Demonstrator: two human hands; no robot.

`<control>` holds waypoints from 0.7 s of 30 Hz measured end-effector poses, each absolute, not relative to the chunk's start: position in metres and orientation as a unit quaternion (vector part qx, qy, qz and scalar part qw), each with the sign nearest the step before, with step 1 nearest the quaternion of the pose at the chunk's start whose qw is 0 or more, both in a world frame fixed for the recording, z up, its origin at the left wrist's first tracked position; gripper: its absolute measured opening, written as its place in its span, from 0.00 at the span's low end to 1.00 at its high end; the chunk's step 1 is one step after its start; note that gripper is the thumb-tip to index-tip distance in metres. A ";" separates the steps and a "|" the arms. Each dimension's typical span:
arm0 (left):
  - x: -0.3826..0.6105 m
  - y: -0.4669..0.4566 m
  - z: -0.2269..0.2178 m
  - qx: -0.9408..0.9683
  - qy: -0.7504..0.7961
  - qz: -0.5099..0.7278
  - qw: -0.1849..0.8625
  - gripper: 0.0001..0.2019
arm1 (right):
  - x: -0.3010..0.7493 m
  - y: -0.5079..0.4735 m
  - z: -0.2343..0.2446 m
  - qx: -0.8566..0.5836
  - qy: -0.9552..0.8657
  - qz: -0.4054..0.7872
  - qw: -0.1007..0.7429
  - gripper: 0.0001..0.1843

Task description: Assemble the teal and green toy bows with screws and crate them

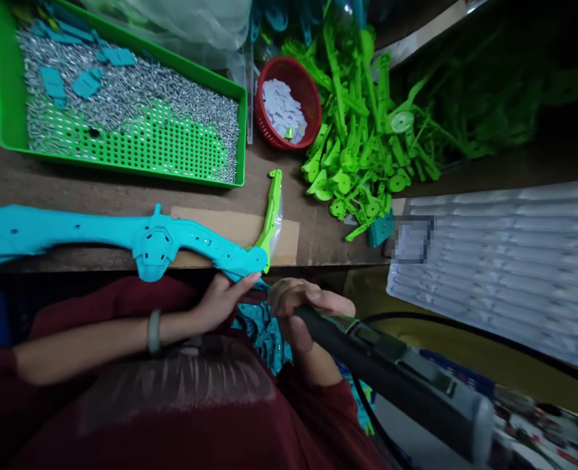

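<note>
A long blue plastic toy part [98,232], shaped like a bow riser, lies along the bench's near edge, with a round hub partway along it. My left hand [220,301] is closed on its right end, thumb along the lower edge. At that end a curved lime-green arm [272,215] meets the blue piece and points away from me. My right hand [308,307] is wrapped around the front of a dark corded electric screwdriver [396,369]. The tool's tip points toward the blue part's right end; my fingers hide whether it touches.
A green basket [137,171] holds many small metal screws and several blue pieces. Beside it stands a red basket [289,145] of white bits. Lime-green parts [357,143] are heaped at the back right. White ribbed packaging [504,261] lies at the right; a black cable [465,326] crosses below it.
</note>
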State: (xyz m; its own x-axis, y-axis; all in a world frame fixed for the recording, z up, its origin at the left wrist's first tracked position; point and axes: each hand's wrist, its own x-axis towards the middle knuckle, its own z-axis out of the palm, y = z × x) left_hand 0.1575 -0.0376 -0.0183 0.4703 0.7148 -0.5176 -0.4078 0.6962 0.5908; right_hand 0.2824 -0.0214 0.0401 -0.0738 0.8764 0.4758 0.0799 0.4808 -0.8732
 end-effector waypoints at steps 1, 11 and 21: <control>0.157 -0.037 -0.019 0.219 0.399 0.346 0.821 0.21 | 0.283 -0.017 0.039 -0.338 -0.662 0.345 0.573 0.18; 0.148 -0.031 -0.011 0.233 0.393 0.361 0.813 0.21 | 0.280 -0.002 0.065 -0.271 -0.681 0.491 0.470 0.14; 0.177 -0.045 -0.030 0.170 0.330 0.270 0.888 0.31 | 0.167 0.166 0.064 -0.341 -0.559 0.420 0.628 0.16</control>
State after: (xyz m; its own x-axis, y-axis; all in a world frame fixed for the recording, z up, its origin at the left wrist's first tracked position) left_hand 0.1766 -0.0449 -0.0296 0.6365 0.5919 -0.4945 -0.3674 0.7964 0.4804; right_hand 0.1674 0.1661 0.0644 0.0213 0.9091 0.4160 -0.1467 0.4144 -0.8982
